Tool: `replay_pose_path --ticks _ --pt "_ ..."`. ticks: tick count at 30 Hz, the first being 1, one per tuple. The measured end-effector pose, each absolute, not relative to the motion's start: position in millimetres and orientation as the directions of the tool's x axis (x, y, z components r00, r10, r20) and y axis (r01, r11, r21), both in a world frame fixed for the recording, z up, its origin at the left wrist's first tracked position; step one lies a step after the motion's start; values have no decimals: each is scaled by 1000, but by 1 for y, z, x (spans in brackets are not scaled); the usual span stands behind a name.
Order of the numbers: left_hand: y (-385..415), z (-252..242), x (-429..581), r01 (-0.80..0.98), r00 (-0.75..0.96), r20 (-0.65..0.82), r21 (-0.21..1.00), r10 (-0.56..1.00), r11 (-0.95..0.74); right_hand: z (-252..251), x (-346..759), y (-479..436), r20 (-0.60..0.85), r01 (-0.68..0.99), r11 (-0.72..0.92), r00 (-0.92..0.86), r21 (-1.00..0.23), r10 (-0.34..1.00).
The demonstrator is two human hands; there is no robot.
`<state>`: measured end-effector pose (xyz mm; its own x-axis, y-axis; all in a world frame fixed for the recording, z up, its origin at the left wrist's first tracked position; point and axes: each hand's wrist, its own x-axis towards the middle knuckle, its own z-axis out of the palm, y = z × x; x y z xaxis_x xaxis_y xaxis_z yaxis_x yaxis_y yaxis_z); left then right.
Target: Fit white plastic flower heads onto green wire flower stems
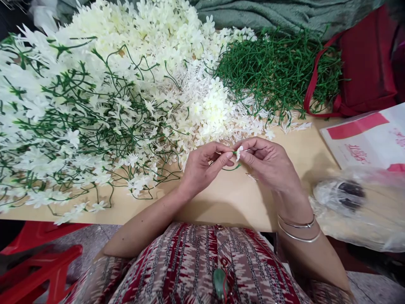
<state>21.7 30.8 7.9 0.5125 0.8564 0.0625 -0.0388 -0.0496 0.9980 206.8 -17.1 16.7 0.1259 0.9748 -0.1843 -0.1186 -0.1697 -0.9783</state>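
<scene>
Over the front of the table, my left hand (pixel 202 166) pinches a thin green plastic stem (pixel 237 166) between thumb and fingertips. A small white artificial flower (pixel 238 153) is held at the tip of that stem by my right hand (pixel 270 162), its thumb and forefinger closed on the petals. Stem and flower touch; whether they are joined is hidden by the fingertips. Just beyond my hands lies a heap of loose white blossoms (pixel 215 107), with thin white stamen pieces (pixel 196 80) among them.
Stemmed white flowers (pixel 79 114) cover the left side. At the back right is a pile of bare green stems (pixel 278 67) beside a red bag (pixel 367 63). A printed white paper bag (pixel 363 139) and a clear plastic bag (pixel 351 207) lie right. Red stools (pixel 47 270) stand below left.
</scene>
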Motion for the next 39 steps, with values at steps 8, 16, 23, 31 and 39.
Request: replay_pose_path --ticks 8,16,23,31,39 --pt "29 -5 21 35 527 17 999 850 -41 13 203 -15 -223 -93 -214 101 -972 970" --pt "29 -2 22 36 516 8 999 857 -31 9 204 -12 -217 -75 -211 85 -975 973" --pt "29 -4 26 -13 512 -10 1000 859 20 5 203 -11 -208 -106 -195 127 -975 970" --pt "30 -5 25 -77 524 -62 990 850 119 3 209 -9 -239 -137 -223 111 -965 965" --pt "28 -4 25 13 504 -45 999 862 44 2 208 -11 -203 -76 -195 119 -978 972"
